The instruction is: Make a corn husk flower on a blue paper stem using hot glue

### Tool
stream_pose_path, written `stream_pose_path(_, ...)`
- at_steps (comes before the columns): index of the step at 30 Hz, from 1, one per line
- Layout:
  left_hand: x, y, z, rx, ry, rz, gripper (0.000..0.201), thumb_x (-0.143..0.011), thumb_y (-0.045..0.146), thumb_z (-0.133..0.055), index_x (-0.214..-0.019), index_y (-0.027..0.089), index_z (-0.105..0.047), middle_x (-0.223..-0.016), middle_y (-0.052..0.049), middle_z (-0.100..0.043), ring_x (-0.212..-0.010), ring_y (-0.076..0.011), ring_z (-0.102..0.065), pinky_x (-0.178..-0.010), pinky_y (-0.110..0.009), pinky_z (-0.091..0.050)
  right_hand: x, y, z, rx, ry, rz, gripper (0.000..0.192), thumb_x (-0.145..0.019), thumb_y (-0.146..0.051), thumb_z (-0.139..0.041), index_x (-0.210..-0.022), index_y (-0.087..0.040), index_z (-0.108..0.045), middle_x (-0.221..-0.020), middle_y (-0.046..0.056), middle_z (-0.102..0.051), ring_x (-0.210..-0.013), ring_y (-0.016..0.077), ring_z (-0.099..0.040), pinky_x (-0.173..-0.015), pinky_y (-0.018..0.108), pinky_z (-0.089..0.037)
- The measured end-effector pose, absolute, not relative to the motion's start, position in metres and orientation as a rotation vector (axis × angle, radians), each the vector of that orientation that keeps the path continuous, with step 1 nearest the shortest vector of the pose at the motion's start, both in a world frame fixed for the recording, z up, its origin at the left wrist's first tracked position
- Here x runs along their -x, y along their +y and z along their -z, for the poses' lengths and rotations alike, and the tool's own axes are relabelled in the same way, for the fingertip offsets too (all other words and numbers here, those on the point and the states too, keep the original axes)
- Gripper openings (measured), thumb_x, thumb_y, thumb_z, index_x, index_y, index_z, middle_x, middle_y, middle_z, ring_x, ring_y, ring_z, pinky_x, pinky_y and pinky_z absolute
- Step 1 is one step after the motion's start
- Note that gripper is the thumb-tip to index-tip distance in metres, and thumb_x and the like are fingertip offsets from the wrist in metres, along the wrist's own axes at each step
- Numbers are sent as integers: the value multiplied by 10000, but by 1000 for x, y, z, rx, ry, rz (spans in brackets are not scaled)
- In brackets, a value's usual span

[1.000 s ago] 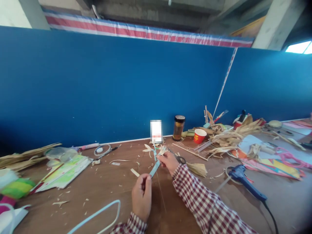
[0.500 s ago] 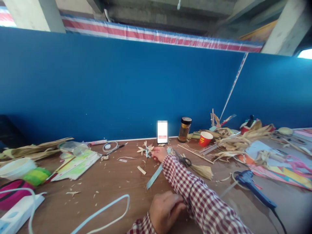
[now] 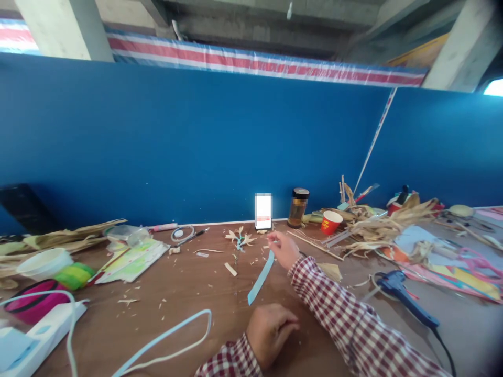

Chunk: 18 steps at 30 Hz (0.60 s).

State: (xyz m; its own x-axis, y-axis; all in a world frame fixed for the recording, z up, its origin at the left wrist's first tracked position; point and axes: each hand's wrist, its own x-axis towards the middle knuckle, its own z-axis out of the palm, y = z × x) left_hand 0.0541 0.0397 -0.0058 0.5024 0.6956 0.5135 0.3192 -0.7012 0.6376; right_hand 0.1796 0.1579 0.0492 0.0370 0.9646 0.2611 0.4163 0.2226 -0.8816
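My right hand [image 3: 283, 250] reaches over the middle of the table, its fingers closed on the upper end of a light-blue strip [image 3: 260, 280]. The strip slants down toward me, with its pointed lower end at the table. To the left of that hand, a pale husk flower [image 3: 240, 240] with light-blue at its centre lies on the table. My left hand [image 3: 271, 333] rests near the front, fingers curled and thumb against them; whatever they hold, if anything, is hidden. A small cream strip [image 3: 230, 269] lies below the flower.
Behind the flower stands a lit phone [image 3: 263, 212], with a dark-lidded jar [image 3: 298, 208] and red paper cup [image 3: 331, 222] to its right. Dried husks [image 3: 377, 228] and a blue glue gun [image 3: 408, 298] lie right. A white cable [image 3: 168, 335] loops at front left.
My right hand has left the flower and moved right to the end of the light-blue strip, which has shifted right too. My left hand stays closed near the front.
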Motion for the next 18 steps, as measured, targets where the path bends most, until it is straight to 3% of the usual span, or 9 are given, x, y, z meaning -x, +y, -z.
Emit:
stream_pose_path(5,-50,40,7,-2170,1022,-1006,278,-883,282,-399,-966,204,-653,-643,-50,-671,-581,-151,-613,-584,-234,-454,-193,134,-85,1213,-1545,-539,199,-787,-303,-515,-911,-170,-596,-760,52,-638,-664,174,-596,-624,309,-485)
stream_pose_path(9,-47,44,10,-2042,1082,-1052,360,-888,212,-327,-1175,225,-545,-582,-8,-631,-466,-115,-549,-532,-211,-436,-215,104,-112,1146,-1505,-280,214,-798,-312,-536,-939,-165,-601,-811,58,-645,-691,162,-603,-649,304,-499)
stream_pose_path(15,-48,47,7,-1986,1147,-1215,353,-850,224,-427,-1193,244,-507,-853,-40,-661,-672,-136,-604,-689,-249,-471,-237,62,-168,1037,-1442,-160,183,-811,-293,-543,-944,-174,-587,-865,63,-633,-779,168,-608,-731,336,-498)
stream_pose_path(18,-47,47,4,-1966,1197,-1295,497,-796,266,-539,-1273,234,-406,-1060,-87,-609,-760,-155,-599,-709,-278,-486,-251,33,-149,986,-1469,-338,147,-843,-272,-504,-939,-200,-589,-819,51,-627,-744,161,-604,-697,321,-505)
